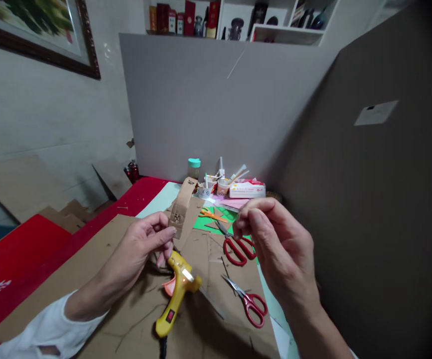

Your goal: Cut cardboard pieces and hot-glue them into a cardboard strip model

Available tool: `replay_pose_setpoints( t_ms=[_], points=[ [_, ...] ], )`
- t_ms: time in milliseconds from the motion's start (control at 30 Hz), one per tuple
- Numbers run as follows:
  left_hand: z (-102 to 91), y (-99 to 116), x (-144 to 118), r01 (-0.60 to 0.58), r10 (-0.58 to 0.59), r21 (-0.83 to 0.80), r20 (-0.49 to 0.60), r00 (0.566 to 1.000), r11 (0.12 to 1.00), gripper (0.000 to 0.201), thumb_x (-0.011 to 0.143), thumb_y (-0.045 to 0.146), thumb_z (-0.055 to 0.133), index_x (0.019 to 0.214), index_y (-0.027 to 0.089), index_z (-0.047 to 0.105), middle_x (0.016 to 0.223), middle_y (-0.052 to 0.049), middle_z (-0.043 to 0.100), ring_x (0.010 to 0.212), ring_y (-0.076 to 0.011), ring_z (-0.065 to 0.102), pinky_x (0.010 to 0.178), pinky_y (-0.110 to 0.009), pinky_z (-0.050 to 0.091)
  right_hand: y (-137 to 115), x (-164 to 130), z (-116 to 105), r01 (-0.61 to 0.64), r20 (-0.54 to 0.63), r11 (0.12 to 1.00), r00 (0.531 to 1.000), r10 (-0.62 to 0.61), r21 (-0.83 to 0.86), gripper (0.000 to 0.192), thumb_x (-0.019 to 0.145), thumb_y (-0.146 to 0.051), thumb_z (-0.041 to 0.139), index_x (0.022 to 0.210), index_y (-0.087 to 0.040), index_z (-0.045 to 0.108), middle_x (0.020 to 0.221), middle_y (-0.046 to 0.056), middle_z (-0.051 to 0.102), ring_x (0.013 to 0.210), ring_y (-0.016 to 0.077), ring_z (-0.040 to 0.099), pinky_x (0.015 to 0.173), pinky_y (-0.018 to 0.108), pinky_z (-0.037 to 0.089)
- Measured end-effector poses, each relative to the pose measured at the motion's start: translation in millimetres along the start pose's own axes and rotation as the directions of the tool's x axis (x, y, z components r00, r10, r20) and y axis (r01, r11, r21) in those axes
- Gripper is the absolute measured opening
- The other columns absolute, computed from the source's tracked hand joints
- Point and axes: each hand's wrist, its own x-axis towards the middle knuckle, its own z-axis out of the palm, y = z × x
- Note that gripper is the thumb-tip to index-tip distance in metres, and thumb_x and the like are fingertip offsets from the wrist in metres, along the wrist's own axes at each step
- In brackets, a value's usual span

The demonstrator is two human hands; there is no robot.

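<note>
My left hand (146,239) pinches the cardboard piece (181,207) at its lower edge; it looks light, stiff, creasable. Right hand (271,234) fingertips pinched, contents unclear.

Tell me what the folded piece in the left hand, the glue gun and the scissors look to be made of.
Folded piece in the left hand: cardboard, by its matte brown, creased face. Glue gun: likely plastic, a smooth glossy yellow shell with an orange trigger. Two pairs of scissors: grey blades that look like metal, with shiny red handles, probably plastic.
</note>
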Motion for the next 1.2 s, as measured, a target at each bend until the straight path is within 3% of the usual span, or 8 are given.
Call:
replay_pose_setpoints(
  t_ms=[133,267,433,567,700,800,1000,1200],
  points=[
    [-16.6,-18,0,0.044,-0.045,-0.021,-0.028,0.999,0.999,0.038,0.075,0.040,0.085,0.076,0.019,0.054,0.051,0.005,0.060,0.043,-0.0080,0.051,0.038,-0.014,0.042,13,-4,3,-0.053,-0.016,0.999,0.998,0.053,-0.002,0.015,0.104,-0.034,0.060,0.095,-0.025,0.068,0.087,-0.002,0.060,0.078,0.0123,0.057,0.071,0.025,0.048],
    [-29.1,-28,2,0.062,-0.065,-0.056,-0.057,0.996,0.997,0.039,0.074,0.040,0.086,0.077,0.020,0.053,0.052,0.004,0.061,0.045,-0.0088,0.053,0.040,-0.015,0.043,36,-23,-7,-0.169,-0.084,0.983,0.983,0.163,-0.071,0.015,0.101,-0.035,0.062,0.092,-0.024,0.067,0.082,-0.001,0.059,0.072,0.0126,0.054,0.062,0.025,0.043],
    [-38.4,-28,-5,0.062,-0.074,-0.110,-0.112,0.991,0.992,0.034,0.077,0.035,0.085,0.076,0.020,0.054,0.053,0.005,0.061,0.049,-0.0089,0.053,0.041,-0.014,0.044,69,-47,-31,-0.223,-0.194,0.966,0.961,0.196,-0.128,0.036,0.097,-0.023,0.054,0.061,-0.020,0.049,0.059,-0.004,0.039,0.055,0.0113,0.035,0.052,0.026,0.030],
    [-42.5,-23,-7,0.033,-0.059,-0.138,-0.188,0.980,0.990,0.029,0.077,0.030,0.084,0.079,0.021,0.057,0.056,0.007,0.060,0.050,-0.0081,0.053,0.040,-0.013,0.042,83,-54,-38,-0.266,-0.235,0.954,0.945,0.230,-0.136,0.039,0.096,-0.024,0.051,0.059,-0.022,0.039,0.055,-0.007,0.029,0.048,0.0107,0.027,0.046,0.026,0.021],
    [-42.0,-21,-6,0.026,-0.059,-0.147,-0.226,0.972,0.989,0.028,0.076,0.026,0.085,0.078,0.021,0.058,0.058,0.007,0.059,0.051,-0.0082,0.054,0.039,-0.013,0.043,80,-56,-29,-0.292,-0.174,0.938,0.949,0.261,-0.185,0.049,0.103,-0.037,0.051,0.058,-0.023,0.037,0.052,-0.007,0.029,0.045,0.0097,0.026,0.043,0.026,0.020],
    [-38.7,-24,-7,0.051,-0.078,-0.137,-0.197,0.977,0.989,0.029,0.076,0.027,0.085,0.075,0.020,0.057,0.056,0.006,0.058,0.049,-0.0082,0.053,0.038,-0.013,0.042,72,-56,-20,-0.276,-0.106,0.925,0.961,0.257,-0.261,0.050,0.104,-0.038,0.053,0.057,-0.021,0.042,0.051,-0.005,0.036,0.046,0.0095,0.030,0.043,0.025,0.022],
    [-34.4,-29,-10,0.083,-0.099,-0.101,-0.169,0.981,0.991,0.028,0.078,0.030,0.085,0.078,0.020,0.059,0.056,0.006,0.060,0.050,-0.0083,0.053,0.040,-0.013,0.044,58,-59,-14,-0.171,0.020,0.922,0.982,0.189,-0.347,0.024,0.101,-0.028,0.060,0.080,-0.021,0.071,0.070,0.001,0.067,0.063,0.0130,0.060,0.058,0.023,0.044],
    [-29.7,-29,-16,0.101,-0.109,-0.072,-0.116,0.987,0.992,0.030,0.074,0.036,0.088,0.077,0.020,0.063,0.055,0.006,0.060,0.048,-0.0087,0.054,0.040,-0.013,0.044,67,-59,-15,-0.096,0.020,0.920,0.994,0.112,-0.380,0.010,0.095,-0.018,0.067,0.091,-0.024,0.073,0.088,0.001,0.074,0.085,0.0162,0.068,0.075,0.026,0.050]
  ],
)
